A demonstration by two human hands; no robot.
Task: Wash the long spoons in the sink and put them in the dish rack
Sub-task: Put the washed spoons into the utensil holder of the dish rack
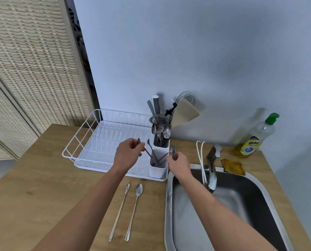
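- The left hand (128, 153) was curled around the top of a long spoon (145, 149) whose lower end ran down into the near white cutlery cup (158, 166) at the corner of the dish rack (82, 142).
- The right hand (178, 161) pinched another long spoon (173, 151), bowl end up, just beside the same cup; whether its lower end was inside the cup could not be told.
- More handles stood in that cup, leaning against one another.
- Behind it a second cup (161, 142) held a crowd of metal utensils, with a whisk (186, 97) and a wooden spatula (184, 112) rising above.
- Two long spoons lay on the wooden counter (42, 187) in front of the rack, side by side: a narrow-bowled spoon (118, 212) on the left, a rounder spoon (134, 209) on the right.
- To the right the steel sink (260, 205) was set into the counter, its tap (211, 171) reaching over the basin.
- A yellow sponge (233, 166) sat at the sink's far rim, and a bottle of yellow dish soap (254, 138) with a green cap stood against the wall.
- A plain pale blue wall (205, 51) ran behind; a woven screen (29, 60) filled the left.
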